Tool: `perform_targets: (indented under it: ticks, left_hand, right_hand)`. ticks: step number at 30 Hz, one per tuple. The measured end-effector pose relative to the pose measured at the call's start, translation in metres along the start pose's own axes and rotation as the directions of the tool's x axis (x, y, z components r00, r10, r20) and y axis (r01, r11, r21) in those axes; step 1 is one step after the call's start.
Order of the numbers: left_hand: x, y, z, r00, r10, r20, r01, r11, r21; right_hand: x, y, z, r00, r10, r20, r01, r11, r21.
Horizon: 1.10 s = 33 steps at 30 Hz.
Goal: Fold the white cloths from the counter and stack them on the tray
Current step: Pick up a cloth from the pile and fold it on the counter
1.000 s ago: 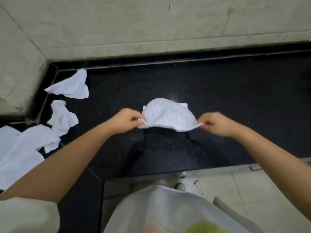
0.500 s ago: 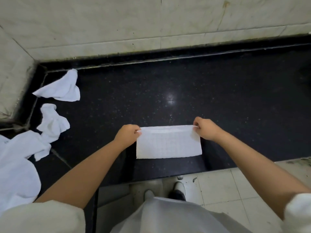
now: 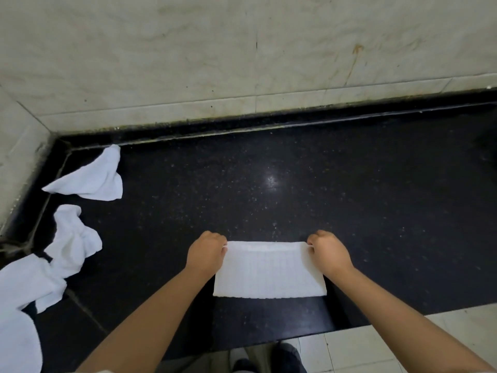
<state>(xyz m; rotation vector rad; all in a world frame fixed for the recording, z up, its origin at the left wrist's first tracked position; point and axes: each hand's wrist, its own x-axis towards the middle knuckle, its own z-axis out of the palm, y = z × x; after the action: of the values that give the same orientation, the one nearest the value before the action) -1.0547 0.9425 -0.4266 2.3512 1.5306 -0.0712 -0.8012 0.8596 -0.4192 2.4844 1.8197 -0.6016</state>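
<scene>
Two hands were on one cloth: my left hand [image 3: 205, 253] pinched the far left corner of the folded white cloth [image 3: 269, 270], and my right hand [image 3: 329, 251] pinched the far right corner, fingers of both curled closed on the fabric. That cloth lay flat on the black stone counter [image 3: 295, 189], near its front edge, as a wide rectangle, apparently folded once.

I judged myself to be midway through folding this piece. The next move would call for bringing one short side over to the other, keeping the edges level so the layers did not slip, then carrying it to the tray, which I could not see anywhere in view.

Counting the rest, three loose pieces waited at the left: one crumpled cloth by the back corner [image 3: 91, 179], one bunched cloth below it [image 3: 74, 243], and one larger white heap at the left edge [image 3: 21, 305], which could be more than one cloth; I could not tell. So one was in hand and at least three remained unfolded.
</scene>
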Motion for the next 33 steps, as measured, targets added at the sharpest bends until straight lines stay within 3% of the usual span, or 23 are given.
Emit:
perform_targets:
  ticks: [5,8,11,14,17,19,22,24,26,29,31,33]
  left_hand:
    - [0.005,-0.002,-0.006,0.996,0.007,0.084,-0.006,1.000,-0.004]
    - [0.005,-0.002,-0.009,0.985,0.070,0.156,-0.077,0.996,0.045]
    - [0.009,0.001,-0.024,0.990,0.079,0.116,-0.084,0.996,0.033]
    - [0.013,0.001,-0.057,0.984,0.091,-0.153,-0.097,0.995,-0.037]
    - [0.003,-0.001,-0.081,0.881,0.246,-0.404,-0.252,0.967,0.039]
    - [-0.007,-0.006,-0.075,0.849,0.335,-0.408,-0.315,0.942,0.118]
    - [-0.022,-0.012,-0.037,0.880,0.432,-0.198,-0.387,0.893,0.230]
    - [-0.034,-0.011,-0.010,0.904,0.427,-0.033,-0.402,0.872,0.279]
    - [-0.044,-0.008,0.009,0.909,0.415,0.035,-0.405,0.863,0.301]
    - [-0.042,-0.005,0.015,0.929,0.370,-0.029,-0.353,0.904,0.241]
    - [-0.031,0.002,0.010,0.945,0.312,-0.097,-0.286,0.934,0.214]
    - [-0.019,0.016,0.003,0.965,0.216,-0.148,-0.184,0.962,0.202]
  right_hand:
    - [0.000,-0.004,-0.008,0.999,0.042,0.034,-0.042,0.999,0.009]
    - [0.004,-0.008,-0.020,0.988,0.060,0.144,-0.071,0.995,0.071]
    - [0.012,-0.011,-0.039,0.983,-0.005,0.185,-0.004,0.999,0.047]
    - [0.013,-0.016,-0.069,0.990,-0.075,-0.117,0.085,0.993,0.082]
    - [0.000,-0.016,-0.086,0.845,-0.131,-0.518,0.245,0.957,0.158]
    - [-0.009,-0.009,-0.072,0.767,-0.209,-0.606,0.330,0.939,0.093]
    - [-0.023,0.007,-0.024,0.828,-0.217,-0.517,0.293,0.954,0.068]
    - [-0.032,0.016,0.007,0.904,-0.165,-0.393,0.210,0.975,0.074]
    - [-0.041,0.019,0.027,0.951,-0.112,-0.288,0.145,0.985,0.094]
    - [-0.045,0.014,0.028,0.949,-0.017,-0.314,0.078,0.980,0.182]
    - [-0.043,0.005,0.015,0.946,0.153,-0.287,-0.085,0.968,0.238]
    - [-0.039,-0.002,0.007,0.931,0.327,-0.162,-0.295,0.936,0.190]
